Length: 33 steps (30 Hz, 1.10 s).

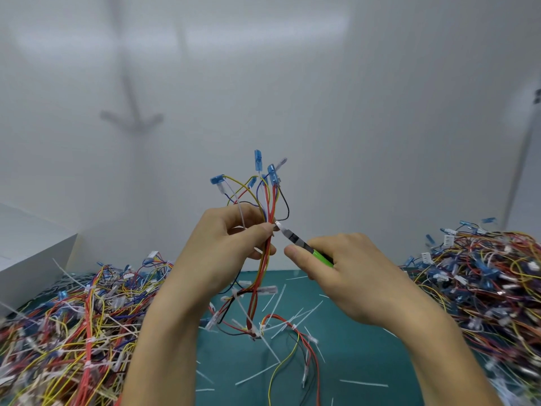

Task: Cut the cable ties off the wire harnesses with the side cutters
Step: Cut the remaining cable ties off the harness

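Observation:
My left hand (225, 244) grips a wire harness (265, 200) upright in front of me; its red, yellow, blue and black wires fan upward to blue connectors, and its lower end hangs down to the mat. My right hand (342, 273) holds the side cutters (304, 246), green-handled with a black neck. Their metal jaws (280, 225) touch the bundle just beside my left thumb and forefinger. The cable tie at that spot is hidden by my fingers. White ties (240, 294) show on the harness's lower part.
A big heap of harnesses (67, 326) covers the table's left side, and another heap (483, 276) rises on the right. Cut white tie pieces (363, 383) lie scattered on the green mat (351, 347). A white box (32, 250) stands at far left, with a white wall behind.

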Motion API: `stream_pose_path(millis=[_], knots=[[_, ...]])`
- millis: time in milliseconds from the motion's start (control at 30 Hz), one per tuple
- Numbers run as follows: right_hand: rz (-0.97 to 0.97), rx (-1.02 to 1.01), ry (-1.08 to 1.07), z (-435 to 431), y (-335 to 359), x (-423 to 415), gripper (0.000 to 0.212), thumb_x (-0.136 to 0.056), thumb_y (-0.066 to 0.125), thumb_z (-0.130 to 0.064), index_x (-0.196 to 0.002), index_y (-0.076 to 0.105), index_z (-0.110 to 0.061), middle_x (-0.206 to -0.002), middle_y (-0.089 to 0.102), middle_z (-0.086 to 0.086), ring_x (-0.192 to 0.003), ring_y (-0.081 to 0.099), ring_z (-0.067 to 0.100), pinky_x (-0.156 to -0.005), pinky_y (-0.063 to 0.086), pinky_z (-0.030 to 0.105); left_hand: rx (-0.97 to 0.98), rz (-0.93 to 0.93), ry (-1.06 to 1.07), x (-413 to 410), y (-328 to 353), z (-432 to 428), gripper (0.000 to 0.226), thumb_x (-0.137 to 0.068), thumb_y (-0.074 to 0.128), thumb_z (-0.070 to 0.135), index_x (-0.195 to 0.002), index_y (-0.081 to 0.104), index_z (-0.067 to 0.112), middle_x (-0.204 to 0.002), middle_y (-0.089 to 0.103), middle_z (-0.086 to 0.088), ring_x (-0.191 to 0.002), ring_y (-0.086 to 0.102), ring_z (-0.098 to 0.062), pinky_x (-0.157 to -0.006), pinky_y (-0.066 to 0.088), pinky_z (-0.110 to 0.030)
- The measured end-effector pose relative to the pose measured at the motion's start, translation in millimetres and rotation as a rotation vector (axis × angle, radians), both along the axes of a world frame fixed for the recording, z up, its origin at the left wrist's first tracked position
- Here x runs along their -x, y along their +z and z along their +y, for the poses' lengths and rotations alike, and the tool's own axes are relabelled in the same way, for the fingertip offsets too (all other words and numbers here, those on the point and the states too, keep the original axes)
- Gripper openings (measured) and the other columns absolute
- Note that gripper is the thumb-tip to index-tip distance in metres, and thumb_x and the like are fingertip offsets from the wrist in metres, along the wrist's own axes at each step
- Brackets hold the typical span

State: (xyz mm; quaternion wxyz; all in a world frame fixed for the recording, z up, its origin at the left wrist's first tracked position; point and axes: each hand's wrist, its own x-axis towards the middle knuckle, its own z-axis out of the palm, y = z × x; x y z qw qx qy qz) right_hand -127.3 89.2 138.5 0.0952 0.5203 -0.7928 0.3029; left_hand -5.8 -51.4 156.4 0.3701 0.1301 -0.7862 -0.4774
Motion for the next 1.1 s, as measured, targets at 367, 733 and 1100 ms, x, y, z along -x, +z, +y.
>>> stream_pose_path(millis=[367,733,1100], knots=[[-0.128,0.146,0.034,-2,4,-4,0.075,-0.081,0.032,-0.078,-0.073,0.056,-0.008,-0.066,0.055,0.013,-0.064,0.049,0.028,-0.061,0.043,0.044,-0.092,0.132,-0.002,3,0,5,0.008,-0.087,0.07,0.012,-0.083,0.076,0.016,-0.076,0.075,-0.004,-0.073,0.073,-0.011,-0.062,0.056,-0.018],[-0.462,0.429,0.13,-13,1,-15,0.026,-0.084,0.073,-0.043,-0.076,0.07,-0.018,-0.054,0.054,-0.003,-0.055,0.048,0.014,-0.059,0.051,0.047,-0.321,0.282,-0.132,9,1,14,0.019,-0.075,0.075,0.021,-0.09,0.076,0.009,-0.086,0.077,-0.013,-0.08,0.075,-0.02,-0.067,0.057,-0.02],[-0.605,0.702,0.119,-15,1,-12,0.018,-0.088,0.07,-0.031,-0.075,0.07,-0.019,-0.055,0.057,-0.006,-0.058,0.052,0.014,-0.062,0.05,0.047,-0.199,0.241,-0.118,16,-1,21,0.017,-0.078,0.077,0.007,-0.094,0.073,0.01,-0.085,0.077,-0.002,-0.082,0.072,-0.009,-0.073,0.053,-0.015]])
